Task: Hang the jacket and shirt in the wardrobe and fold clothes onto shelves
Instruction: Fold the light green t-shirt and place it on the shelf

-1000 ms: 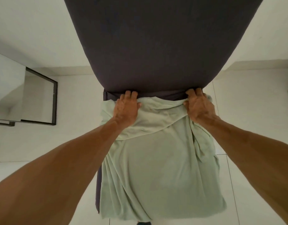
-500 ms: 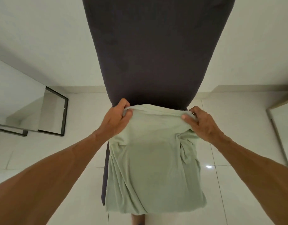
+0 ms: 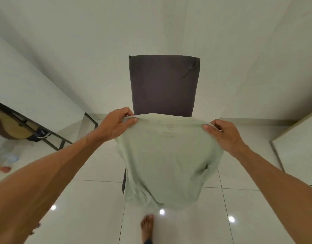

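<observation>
Aloft: left grip (image 3: 114,126), right grip (image 3: 224,136), shirt (image 3: 165,155)

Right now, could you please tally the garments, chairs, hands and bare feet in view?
Garments: 1, the pale green cloth garment
Chairs: 1, the dark grey fabric-covered chair
Hands: 2, the left hand and right hand, both gripping the garment's top edge
Bare feet: 1, the bare foot
Total: 5

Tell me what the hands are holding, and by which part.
The pale green garment, by its top edge: left hand at one end, right hand at the other.
</observation>
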